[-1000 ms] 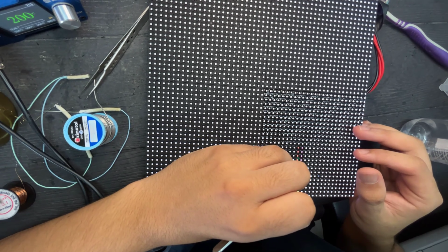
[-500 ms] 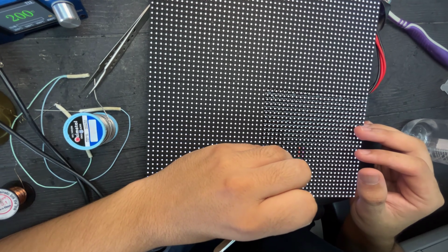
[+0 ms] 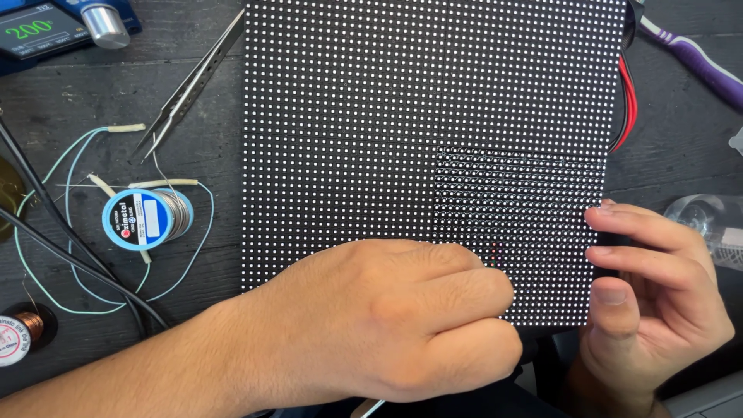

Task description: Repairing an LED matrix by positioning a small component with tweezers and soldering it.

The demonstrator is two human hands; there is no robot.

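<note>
Curled into a loose fist, the left hand rests on the lower edge of the black LED matrix panel; what its fingers pinch cannot be told. Right hand grips the panel's lower right edge, fingers on top. Panel lies flat on the dark table. Tweezers and a solder spool lie left of the panel.

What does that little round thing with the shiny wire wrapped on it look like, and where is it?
Start at the big black panel covered in white dots and look left onto the dark table. There lies a small spool of silvery wire on its side, its round blue and white end facing you. Thin pale-green wires loop around it, and unlike the copper-coloured spool at the lower left edge, its wire is silver.
</note>
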